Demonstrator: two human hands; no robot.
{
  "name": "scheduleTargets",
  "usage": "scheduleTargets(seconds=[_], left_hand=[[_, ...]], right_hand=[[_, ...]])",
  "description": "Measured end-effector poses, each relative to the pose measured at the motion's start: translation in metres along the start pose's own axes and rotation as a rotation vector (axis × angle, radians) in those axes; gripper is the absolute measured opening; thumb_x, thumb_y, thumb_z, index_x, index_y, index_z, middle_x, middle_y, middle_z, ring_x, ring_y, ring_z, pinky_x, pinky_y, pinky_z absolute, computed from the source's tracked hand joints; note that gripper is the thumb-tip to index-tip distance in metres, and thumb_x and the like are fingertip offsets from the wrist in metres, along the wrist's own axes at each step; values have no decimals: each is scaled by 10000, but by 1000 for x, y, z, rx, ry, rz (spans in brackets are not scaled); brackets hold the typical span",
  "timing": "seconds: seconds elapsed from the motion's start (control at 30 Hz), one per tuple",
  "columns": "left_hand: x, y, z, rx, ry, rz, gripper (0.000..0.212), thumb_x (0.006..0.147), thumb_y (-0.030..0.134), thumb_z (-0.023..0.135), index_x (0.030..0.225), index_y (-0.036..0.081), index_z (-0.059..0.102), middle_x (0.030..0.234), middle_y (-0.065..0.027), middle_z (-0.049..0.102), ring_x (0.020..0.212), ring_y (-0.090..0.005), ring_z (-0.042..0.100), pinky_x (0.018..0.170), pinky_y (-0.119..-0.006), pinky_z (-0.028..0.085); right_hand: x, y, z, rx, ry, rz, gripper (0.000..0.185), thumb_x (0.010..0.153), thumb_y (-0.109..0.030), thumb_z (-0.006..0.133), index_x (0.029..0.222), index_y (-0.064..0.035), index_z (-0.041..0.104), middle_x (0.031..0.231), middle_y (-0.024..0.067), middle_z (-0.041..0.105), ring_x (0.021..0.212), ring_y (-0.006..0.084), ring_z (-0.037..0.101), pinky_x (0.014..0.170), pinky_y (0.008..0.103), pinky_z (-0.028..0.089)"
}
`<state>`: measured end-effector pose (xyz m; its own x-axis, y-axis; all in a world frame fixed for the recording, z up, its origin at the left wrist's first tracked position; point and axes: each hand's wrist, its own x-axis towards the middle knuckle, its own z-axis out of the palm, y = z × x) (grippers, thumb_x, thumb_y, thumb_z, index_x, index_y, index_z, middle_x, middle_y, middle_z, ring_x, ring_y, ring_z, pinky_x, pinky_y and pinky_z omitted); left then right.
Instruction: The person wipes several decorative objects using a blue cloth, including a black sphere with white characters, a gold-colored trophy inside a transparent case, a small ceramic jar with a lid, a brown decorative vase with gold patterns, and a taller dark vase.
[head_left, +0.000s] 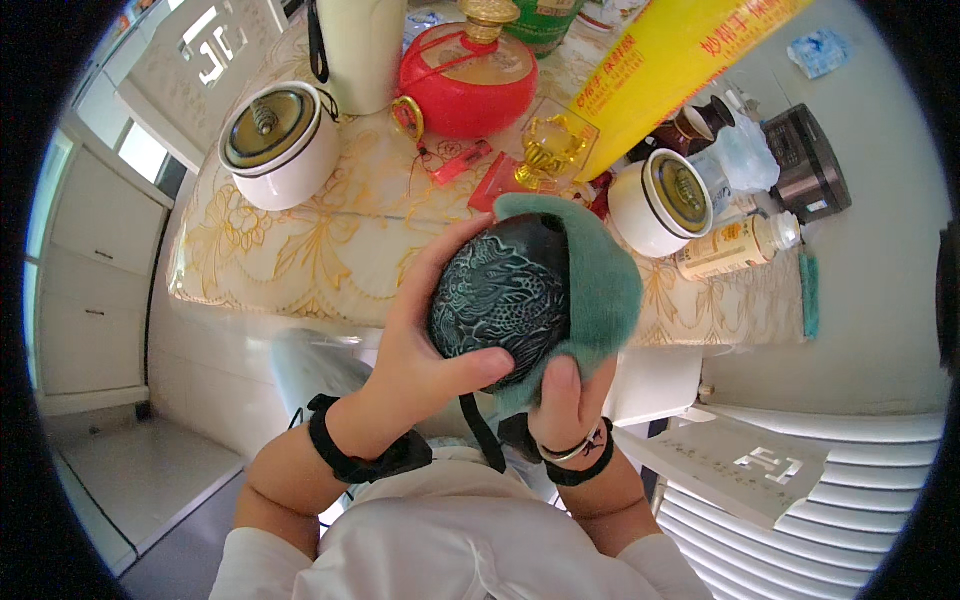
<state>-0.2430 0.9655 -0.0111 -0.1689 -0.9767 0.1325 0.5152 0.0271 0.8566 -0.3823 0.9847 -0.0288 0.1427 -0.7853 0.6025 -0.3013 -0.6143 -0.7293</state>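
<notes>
My left hand (427, 337) grips a dark, round carved object (502, 292), its thumb across the lower front and its fingers around the left side. Scales and wavy lines are carved in relief on its surface. A green cloth (604, 277) wraps the object's right side and runs under its lower edge. My right hand (566, 397) holds the cloth against the object from below right, thumb uppermost; its other fingers are mostly hidden. Both hands hold the object above my lap, at the near edge of the table (345, 292).
Two white lidded jars (281, 176) (656, 214) stand left and right. Behind are a red round bottle (469, 90), a pale tumbler (364, 52), a gold ornament (551, 146) and a yellow package (645, 75). A plastic bottle (739, 244) lies at right. A white chair (742, 457) stands lower right.
</notes>
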Motion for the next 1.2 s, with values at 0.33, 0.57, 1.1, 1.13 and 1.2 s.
scheduleTargets(seconds=[0.33, 0.57, 1.1, 1.13, 1.2], left_hand=[[-7, -6, -12, -469, 136, -209, 1000, 604, 448, 747, 1330, 32, 198, 1274, -135, 375, 1183, -244, 389, 998, -356, 294], [-1, -1, -32, 31, -119, 64, 971, 572, 386, 780, 1305, 2, 272, 1284, -122, 348, 1183, -215, 368, 994, -329, 263], [-20, -11, -25, 268, -141, 134, 906, 525, 331, 808, 1246, 23, 355, 1178, -142, 398, 1125, -282, 381, 970, -363, 270], [-21, -12, -23, 241, -135, 132, 904, 526, 327, 809, 1246, 23, 354, 1181, -144, 398, 1129, -285, 380, 971, -367, 269], [-23, -11, -23, 272, -162, 180, 901, 530, 322, 809, 1248, 26, 351, 1189, -147, 395, 1134, -292, 377, 973, -374, 268]], right_hand=[[-61, 19, 36, -303, -84, -125, 641, 720, -294, 621, 1245, -4, 394, 1296, 209, 359, 1212, 363, 323, 1017, 421, 202], [8, -10, 14, 545, 42, 388, 789, 716, -403, 631, 1280, 39, 300, 1293, 155, 373, 1178, 257, 383, 999, 367, 254], [20, -24, -16, 409, -57, 361, 472, 835, -322, 503, 1160, 20, 482, 1202, 189, 466, 1135, 298, 433, 975, 373, 276], [18, -24, -18, 377, -62, 352, 454, 837, -317, 499, 1146, 14, 496, 1191, 198, 471, 1129, 312, 437, 972, 379, 280], [20, -25, -18, 367, -73, 286, 434, 836, -315, 496, 1125, 9, 511, 1171, 212, 482, 1115, 331, 448, 962, 388, 293]])
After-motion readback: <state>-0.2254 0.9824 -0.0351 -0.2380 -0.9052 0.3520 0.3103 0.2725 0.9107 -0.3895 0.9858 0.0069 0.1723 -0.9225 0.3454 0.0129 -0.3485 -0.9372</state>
